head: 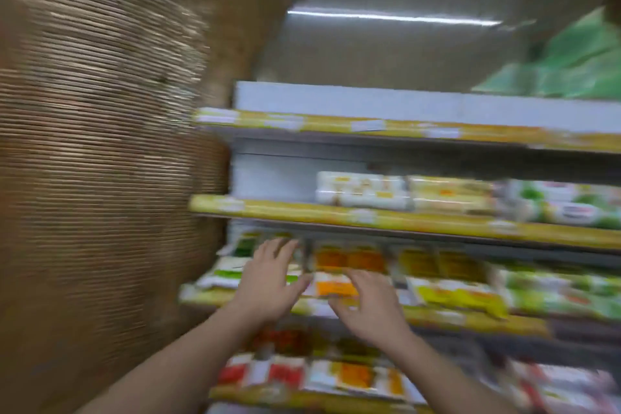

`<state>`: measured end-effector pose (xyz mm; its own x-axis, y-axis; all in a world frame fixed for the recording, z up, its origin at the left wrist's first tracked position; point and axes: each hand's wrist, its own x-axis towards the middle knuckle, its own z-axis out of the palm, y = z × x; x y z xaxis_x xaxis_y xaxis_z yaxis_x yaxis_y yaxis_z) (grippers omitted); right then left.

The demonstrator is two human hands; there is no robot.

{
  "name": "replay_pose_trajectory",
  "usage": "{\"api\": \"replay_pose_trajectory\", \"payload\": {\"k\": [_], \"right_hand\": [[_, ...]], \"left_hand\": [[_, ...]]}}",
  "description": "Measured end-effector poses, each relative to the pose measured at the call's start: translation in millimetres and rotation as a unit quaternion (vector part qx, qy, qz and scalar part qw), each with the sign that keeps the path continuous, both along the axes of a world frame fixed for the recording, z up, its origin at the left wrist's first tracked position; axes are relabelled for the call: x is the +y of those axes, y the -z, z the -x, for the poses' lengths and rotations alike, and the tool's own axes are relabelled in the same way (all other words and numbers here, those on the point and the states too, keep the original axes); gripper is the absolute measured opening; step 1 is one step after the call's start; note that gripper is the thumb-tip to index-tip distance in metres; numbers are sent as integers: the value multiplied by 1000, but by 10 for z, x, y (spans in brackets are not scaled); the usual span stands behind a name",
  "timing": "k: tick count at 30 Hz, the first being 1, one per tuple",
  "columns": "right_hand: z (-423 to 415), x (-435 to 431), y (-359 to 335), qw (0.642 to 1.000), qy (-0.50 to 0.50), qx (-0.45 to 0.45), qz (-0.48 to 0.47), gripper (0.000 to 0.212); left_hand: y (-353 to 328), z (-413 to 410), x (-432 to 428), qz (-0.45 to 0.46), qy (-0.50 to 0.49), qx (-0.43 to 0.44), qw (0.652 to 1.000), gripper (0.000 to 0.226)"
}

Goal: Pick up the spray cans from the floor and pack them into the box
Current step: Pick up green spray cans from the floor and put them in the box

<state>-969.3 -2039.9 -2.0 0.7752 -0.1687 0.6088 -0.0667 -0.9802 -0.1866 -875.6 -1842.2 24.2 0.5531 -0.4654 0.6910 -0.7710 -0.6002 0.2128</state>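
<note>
Packets on shelf near right hand

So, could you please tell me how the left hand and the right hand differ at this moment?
The left hand reaches higher, before the green-and-white packets; the right hand sits lower, before the orange packet. Both show spread, open fingers and hold nothing. The blur hides any contact.

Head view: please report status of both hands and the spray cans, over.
Open left hand and open right hand before blurred orange-and-white packets on yellow-edged shelf. Nothing held. No spray cans in view.
</note>
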Motion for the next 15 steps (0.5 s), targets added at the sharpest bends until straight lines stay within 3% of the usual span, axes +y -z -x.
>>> {"api": "replay_pose_trajectory", "payload": {"k": [6,15], "right_hand": [[-1199,2289,-61,976,-219,-18,-4,64],[-2288,5331,-56,886,-464,15,-3,69]], "left_hand": [[47,-315,2336,14,-213,37,976,74],[200,-348,5111,39,-467,42,883,73]]}}
